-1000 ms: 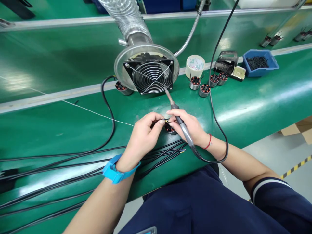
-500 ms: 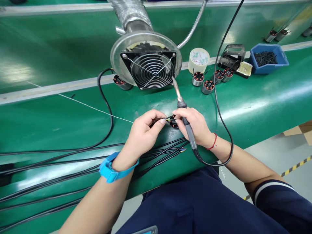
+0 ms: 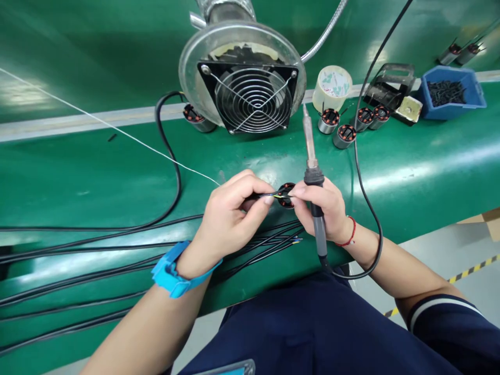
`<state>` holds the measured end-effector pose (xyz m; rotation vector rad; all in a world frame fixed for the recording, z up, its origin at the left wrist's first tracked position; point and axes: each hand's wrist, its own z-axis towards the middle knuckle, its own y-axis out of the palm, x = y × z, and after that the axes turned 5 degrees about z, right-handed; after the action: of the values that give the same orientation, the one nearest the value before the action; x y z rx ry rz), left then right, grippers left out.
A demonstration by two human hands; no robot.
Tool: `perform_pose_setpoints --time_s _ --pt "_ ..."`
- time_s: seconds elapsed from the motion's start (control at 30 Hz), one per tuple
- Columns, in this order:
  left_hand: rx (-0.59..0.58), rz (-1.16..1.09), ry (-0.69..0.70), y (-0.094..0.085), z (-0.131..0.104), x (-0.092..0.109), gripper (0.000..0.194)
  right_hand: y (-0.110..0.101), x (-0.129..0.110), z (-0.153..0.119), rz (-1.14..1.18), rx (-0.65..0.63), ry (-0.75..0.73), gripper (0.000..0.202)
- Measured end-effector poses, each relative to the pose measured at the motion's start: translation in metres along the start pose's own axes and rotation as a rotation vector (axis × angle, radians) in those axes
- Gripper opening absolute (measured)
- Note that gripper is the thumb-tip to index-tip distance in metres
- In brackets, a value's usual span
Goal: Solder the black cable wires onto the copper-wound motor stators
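Note:
My left hand (image 3: 236, 213) pinches a black cable (image 3: 260, 196) near its end, where thin coloured wires come out. A soldering iron (image 3: 315, 203) rests in my right hand (image 3: 326, 208), its metal tip pointing up and away from me. The thumb and forefinger of that hand also pinch the wire ends. Just behind the wires, between both hands, a round motor stator (image 3: 286, 188) with black and orange parts sits on the green bench. A thin pale solder wire (image 3: 187, 167) runs from the upper left to my left hand.
Black cables (image 3: 269, 250) lie along the bench's front left. A fume extractor fan (image 3: 255, 101) hangs ahead. Behind on the right are several stators (image 3: 344, 136), a tape roll (image 3: 334, 89), an iron stand (image 3: 390, 86) and a blue bin (image 3: 449, 94) of black pieces.
The soldering iron has turned more upright in my right hand. Both hands stay close together at the wires, slightly farther apart. The camera view has shifted.

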<state>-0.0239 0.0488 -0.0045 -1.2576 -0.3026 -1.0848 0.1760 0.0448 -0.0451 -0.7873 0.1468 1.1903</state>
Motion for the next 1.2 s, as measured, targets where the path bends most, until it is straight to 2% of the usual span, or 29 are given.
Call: perform_pose_setpoints --time_s 0.23,0.3,0.43,0.57,0.67,0.8,0.9,1.07,1.2 --pt "0.014 0.044 0.001 0.002 0.003 -0.001 0.010 -0.006 0.007 -0.002 -0.082 -0.229 -0.006 0.030" --pt "0.009 0.055 -0.022 0.004 0.004 -0.001 0.010 -0.006 0.007 -0.001 -0.080 -0.260 -0.006 0.030" --pt "0.003 0.058 -0.052 0.006 0.004 -0.002 0.009 -0.002 0.002 0.004 0.060 -0.195 0.049 0.026" --pt "-0.036 0.056 -0.051 0.004 0.006 -0.003 0.010 0.005 -0.006 0.007 0.252 -0.055 0.251 0.030" --pt "-0.066 0.067 -0.066 0.003 0.008 -0.003 0.012 0.007 -0.008 0.006 0.316 -0.051 0.365 0.035" --pt "-0.064 0.060 -0.131 0.003 0.008 -0.004 0.013 0.004 -0.004 0.005 0.307 -0.086 0.365 0.045" --pt "-0.075 0.042 -0.163 0.003 0.007 -0.005 0.012 0.003 -0.003 0.006 0.314 -0.063 0.350 0.044" --pt "-0.174 0.056 -0.141 0.003 0.009 -0.006 0.013 0.006 -0.004 0.005 0.313 -0.032 0.419 0.039" --pt "-0.174 0.121 -0.113 0.003 0.009 -0.002 0.016 0.005 -0.001 0.003 0.268 -0.041 0.367 0.041"
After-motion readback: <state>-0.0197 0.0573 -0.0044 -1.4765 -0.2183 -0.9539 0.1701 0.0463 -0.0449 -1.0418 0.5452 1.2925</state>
